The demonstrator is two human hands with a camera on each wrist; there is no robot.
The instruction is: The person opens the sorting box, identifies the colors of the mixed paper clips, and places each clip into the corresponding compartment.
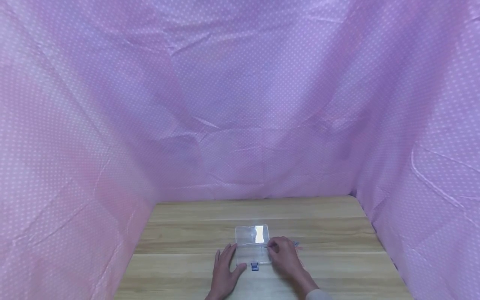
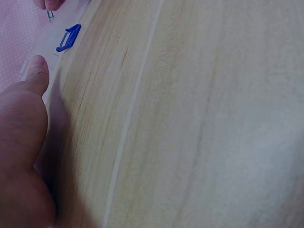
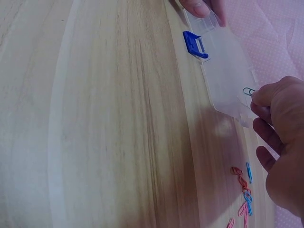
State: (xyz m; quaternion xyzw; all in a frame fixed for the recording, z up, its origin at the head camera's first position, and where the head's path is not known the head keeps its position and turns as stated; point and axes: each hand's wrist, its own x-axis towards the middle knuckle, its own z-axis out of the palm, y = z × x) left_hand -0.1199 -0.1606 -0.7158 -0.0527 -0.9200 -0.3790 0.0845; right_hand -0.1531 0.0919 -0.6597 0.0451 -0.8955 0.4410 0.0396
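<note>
A clear plastic box (image 1: 249,253) lies on the table with its transparent lid (image 1: 245,234) swung open toward the back. Its blue latch (image 3: 192,44) is at the front edge. My left hand (image 1: 223,274) rests on the box's left side, thumb at the front edge and fingers spread along the side. Between thumb and forefinger my right hand (image 1: 284,255) pinches a green paper clip (image 3: 248,91), held over the box's right end. The other right fingers are loosely bent.
Several loose paper clips (image 3: 246,194) in red, blue and pink lie on the wooden table (image 1: 180,237) to the right of the box, partly behind my right hand in the head view. Pink dotted cloth (image 1: 255,158) walls the table at the back and sides.
</note>
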